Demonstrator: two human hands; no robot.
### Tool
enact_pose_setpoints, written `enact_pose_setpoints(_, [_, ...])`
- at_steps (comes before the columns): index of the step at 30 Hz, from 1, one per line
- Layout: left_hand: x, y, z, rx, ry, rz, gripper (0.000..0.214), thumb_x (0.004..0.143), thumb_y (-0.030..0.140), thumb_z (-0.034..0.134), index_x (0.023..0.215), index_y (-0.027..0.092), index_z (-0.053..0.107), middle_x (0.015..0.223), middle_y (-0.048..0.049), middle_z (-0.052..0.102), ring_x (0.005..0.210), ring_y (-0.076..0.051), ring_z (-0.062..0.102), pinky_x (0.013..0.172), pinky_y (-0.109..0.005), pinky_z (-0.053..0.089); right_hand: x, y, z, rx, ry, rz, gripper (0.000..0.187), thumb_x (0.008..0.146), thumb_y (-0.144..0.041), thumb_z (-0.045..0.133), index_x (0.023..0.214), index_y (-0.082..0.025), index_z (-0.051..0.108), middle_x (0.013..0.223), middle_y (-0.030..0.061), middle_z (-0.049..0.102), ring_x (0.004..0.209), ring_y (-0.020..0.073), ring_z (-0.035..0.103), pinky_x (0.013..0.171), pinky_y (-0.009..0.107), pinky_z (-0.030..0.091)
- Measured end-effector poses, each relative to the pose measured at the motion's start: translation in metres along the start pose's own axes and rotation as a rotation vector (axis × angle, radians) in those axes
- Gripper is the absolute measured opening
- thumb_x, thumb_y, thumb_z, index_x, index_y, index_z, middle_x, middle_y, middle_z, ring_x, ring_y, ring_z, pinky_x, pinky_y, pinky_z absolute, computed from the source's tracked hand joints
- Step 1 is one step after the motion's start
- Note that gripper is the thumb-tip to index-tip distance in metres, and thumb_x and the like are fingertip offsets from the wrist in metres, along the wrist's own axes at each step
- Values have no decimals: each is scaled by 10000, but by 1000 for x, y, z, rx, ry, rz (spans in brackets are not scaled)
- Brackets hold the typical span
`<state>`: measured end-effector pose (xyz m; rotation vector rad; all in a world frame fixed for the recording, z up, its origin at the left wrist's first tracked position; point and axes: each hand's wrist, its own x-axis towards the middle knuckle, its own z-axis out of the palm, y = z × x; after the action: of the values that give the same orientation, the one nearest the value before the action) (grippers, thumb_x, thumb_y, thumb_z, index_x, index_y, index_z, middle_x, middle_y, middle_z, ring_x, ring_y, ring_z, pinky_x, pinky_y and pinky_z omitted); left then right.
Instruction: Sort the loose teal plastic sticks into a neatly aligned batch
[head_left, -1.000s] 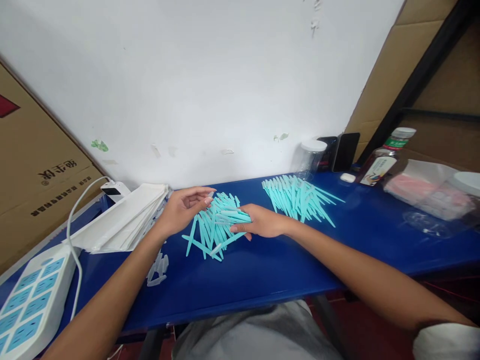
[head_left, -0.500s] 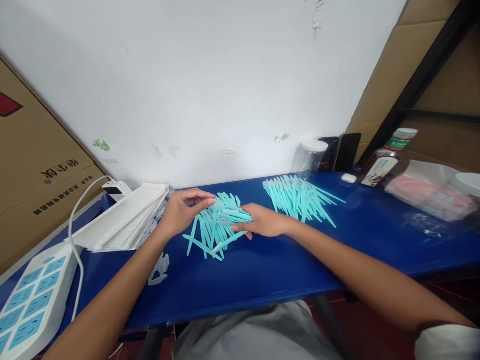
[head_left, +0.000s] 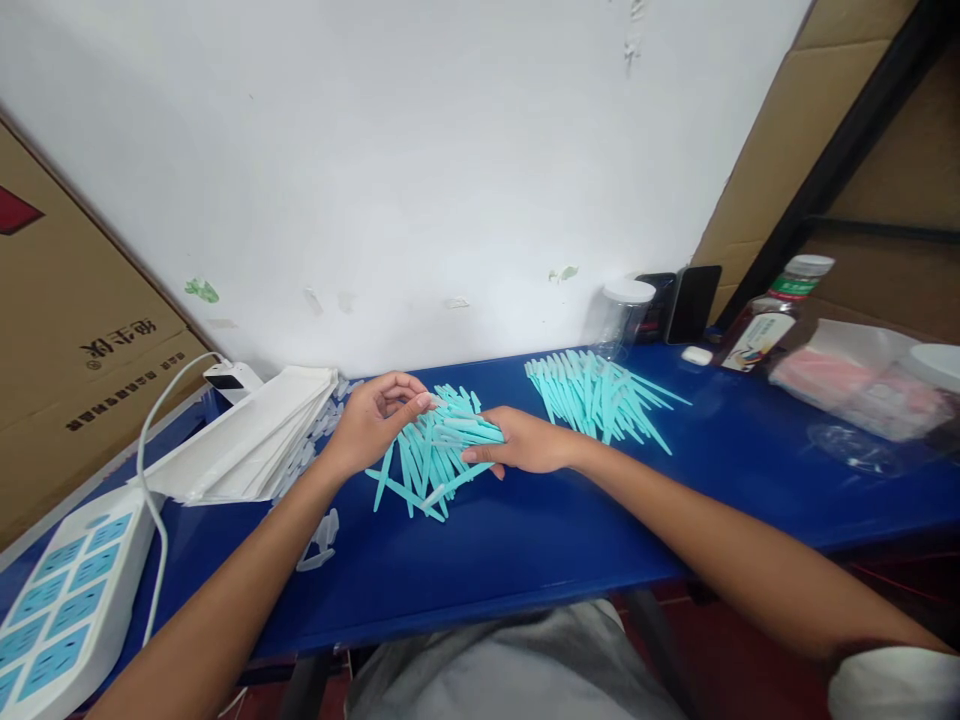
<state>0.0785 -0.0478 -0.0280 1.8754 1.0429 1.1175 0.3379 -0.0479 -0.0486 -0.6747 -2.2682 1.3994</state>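
Observation:
My right hand [head_left: 517, 440] is closed around a bunch of slim teal plastic sticks with clear caps [head_left: 469, 432], held above a loose pile of the same sticks [head_left: 420, 465]. At the bunch's left end, the thumb and index finger of my left hand [head_left: 379, 420] pinch what looks like a small clear cap; the other fingers curl in. Right of my hands lies a second, fanned-out pile of teal sticks [head_left: 600, 395]. Small clear caps [head_left: 321, 540] lie beside my left forearm, and more are scattered along the white paper sleeves.
A stack of white paper sleeves [head_left: 247, 440] and a power strip [head_left: 75, 590] with a white cable are on the left. Toward the right are a clear jar with a white lid [head_left: 626, 310], a dark bottle [head_left: 772, 315] and a bag with pink contents [head_left: 855, 385].
My left hand has shifted slightly, its fingers curling and lifting a little while it stays at the bunch's end. My right hand and both piles look the same.

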Motion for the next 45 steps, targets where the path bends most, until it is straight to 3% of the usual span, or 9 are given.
enact_pose_setpoints(4, [-1, 0, 2, -54, -30, -17, 273, 927, 436, 703, 1008, 187, 625, 904, -87, 786, 884, -243, 741, 745, -340, 587, 1, 2, 0, -4, 5, 2, 353, 934, -505, 660, 833, -173, 592, 641, -14, 642, 598, 140, 599, 650, 248, 444])
enact_pose_setpoints(8, [-2, 2, 3, 5, -29, -21, 327, 912, 433, 718, 1112, 174, 715, 929, -91, 784, 860, -231, 733, 766, -338, 590, 1, 1, 0, -4, 2, -12, 365, 933, -522, 658, 843, -174, 595, 643, -14, 640, 604, 145, 606, 647, 249, 443])
enact_pose_setpoints(15, [-3, -3, 5, 0, -32, -23, 307, 811, 427, 817, 958, 176, 717, 936, -89, 762, 862, -234, 726, 767, -338, 596, 1, 1, 0, -7, 7, 12, 373, 925, -535, 664, 848, -177, 592, 641, -16, 642, 611, 146, 613, 647, 247, 440])
enact_pose_setpoints(22, [-1, 3, 2, -7, -82, -42, 371, 967, 474, 627, 1183, 177, 681, 938, -91, 779, 830, -223, 730, 740, -326, 577, 1, 3, 1, 2, 4, -3, 344, 937, -501, 660, 844, -176, 593, 640, -18, 646, 606, 143, 622, 643, 242, 451])
enact_pose_setpoints(30, [0, -2, 8, -198, -85, -111, 338, 980, 539, 582, 1066, 218, 520, 1038, -111, 782, 971, -252, 745, 774, -360, 591, 1, 4, 1, 8, 0, 27, 337, 932, -498, 662, 920, -162, 634, 664, -10, 660, 618, 155, 645, 644, 249, 468])
enact_pose_setpoints(35, [-1, -3, 9, -94, -59, 7, 310, 942, 491, 664, 972, 184, 640, 1171, -141, 739, 1036, -251, 705, 775, -334, 583, 1, 3, 1, 6, 10, 10, 368, 912, -529, 677, 845, -178, 591, 635, -21, 643, 603, 148, 621, 646, 248, 452])
enact_pose_setpoints(38, [0, -4, 8, -5, 50, 45, 296, 878, 458, 751, 927, 167, 731, 1025, -112, 743, 900, -218, 695, 710, -299, 567, 1, 3, 1, 15, 8, 12, 373, 910, -536, 678, 844, -180, 588, 639, -19, 638, 608, 151, 621, 648, 249, 452])
enact_pose_setpoints(41, [-1, -3, 8, -25, 89, -16, 301, 856, 453, 775, 938, 164, 753, 788, -58, 722, 712, -183, 674, 607, -279, 551, 1, 4, 0, 21, 2, 7, 373, 914, -539, 675, 853, -181, 591, 647, -19, 639, 615, 151, 622, 651, 249, 453])
enact_pose_setpoints(45, [-2, 0, 8, -60, 75, -46, 319, 843, 447, 790, 958, 149, 771, 809, -79, 755, 711, -207, 707, 560, -285, 564, 1, 2, 0, 6, -4, 6, 384, 920, -550, 667, 860, -179, 591, 643, -22, 635, 604, 145, 609, 655, 249, 449])
